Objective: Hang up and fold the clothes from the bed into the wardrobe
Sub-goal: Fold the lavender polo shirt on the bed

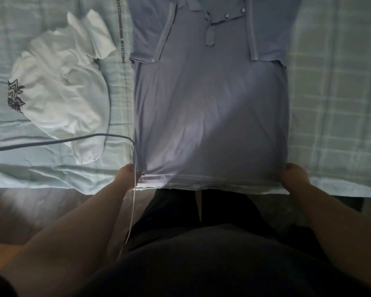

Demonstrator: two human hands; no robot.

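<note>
While both hands pinch its hem, the blue polo shirt point(210, 99) lies flat.

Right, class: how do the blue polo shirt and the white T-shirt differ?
The blue polo shirt lies flat, sleeves folded in; the white T-shirt is crumpled. The polo shirt has a collar and buttons; the T-shirt shows a dark print. The left hand and right hand grip the polo shirt's hem; no hand touches the T-shirt. Both lie on the bed.
</note>
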